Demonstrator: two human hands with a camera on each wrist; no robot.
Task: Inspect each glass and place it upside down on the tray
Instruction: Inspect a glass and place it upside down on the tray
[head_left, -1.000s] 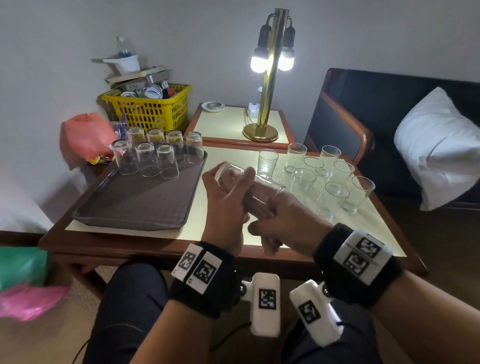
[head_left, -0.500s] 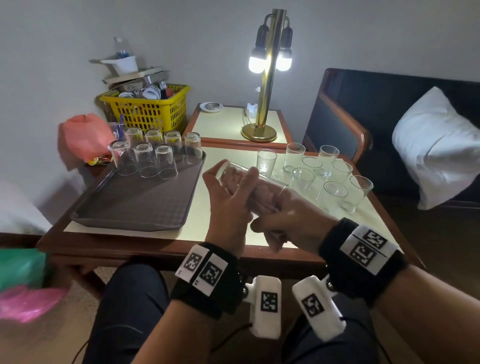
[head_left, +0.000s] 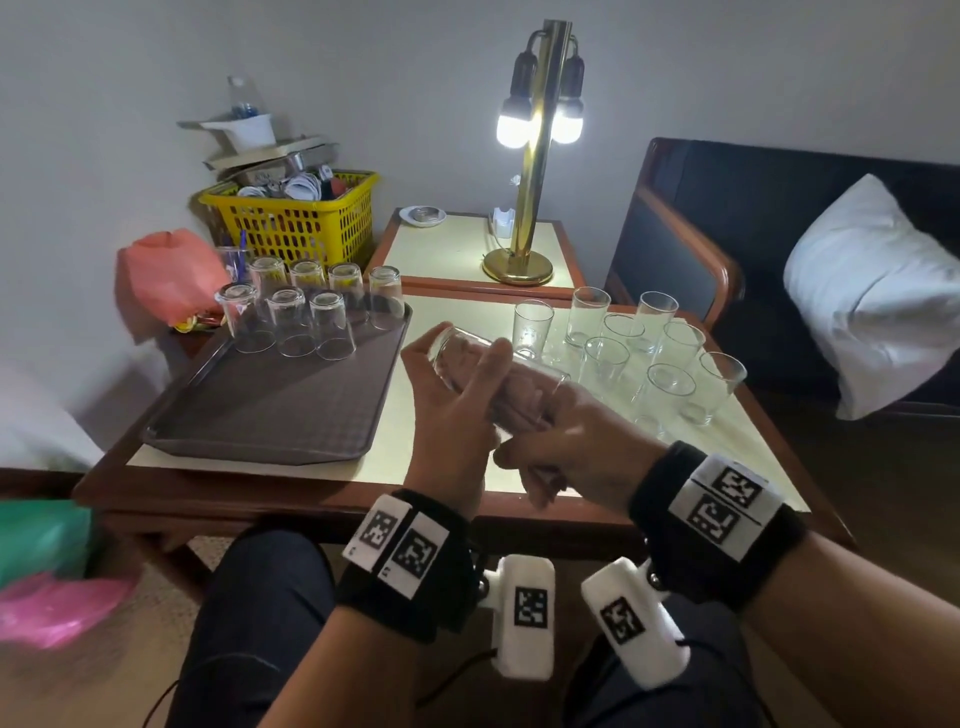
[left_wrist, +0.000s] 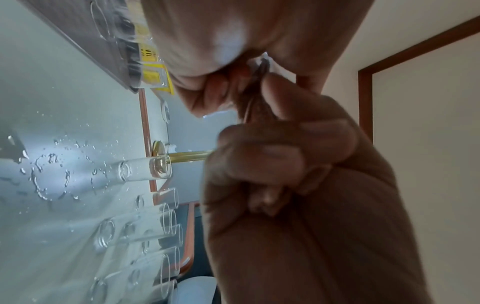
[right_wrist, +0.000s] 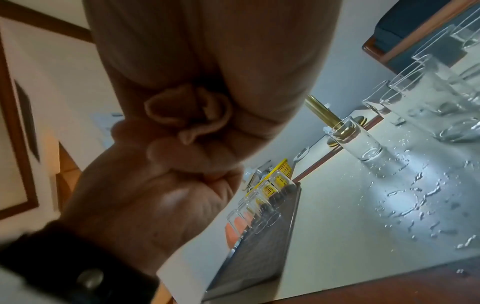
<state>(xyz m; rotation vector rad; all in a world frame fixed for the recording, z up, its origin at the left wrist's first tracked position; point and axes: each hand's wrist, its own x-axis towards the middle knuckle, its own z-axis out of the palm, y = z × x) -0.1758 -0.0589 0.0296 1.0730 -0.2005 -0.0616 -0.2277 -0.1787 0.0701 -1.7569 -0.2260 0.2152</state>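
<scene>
The left hand (head_left: 457, 410) is gripping a clear glass (head_left: 470, 358) that is lying nearly on its side in the air above the desk (head_left: 395, 410), its base tilted up toward the tray and its mouth pointing toward the right hand (head_left: 566, 441); the left thumb is pressing across the wall of the glass with the fingers curling round behind it. Fingers of the right hand are reaching into the open mouth, showing through the clear wall, so that grip is engaged with the glass from within, though how firmly it is holding cannot be told. The dark brown tray (head_left: 270, 415) is sitting on the left part of the desk and is carrying seven glasses turned upside down (head_left: 291, 330) in two rows at its far end, the near part of it lying bare. On the right part of the desk a cluster of upright glasses (head_left: 623, 343) is standing mouth up, close together, with water droplets (right_wrist: 405, 207) scattered on the pale surface around them. Behind the tray a yellow basket (head_left: 296, 226) is holding a heap of white and dark items too jumbled to name. A brass lamp (head_left: 530, 156) with two lit bulbs is standing on a smaller side desk beyond.
</scene>
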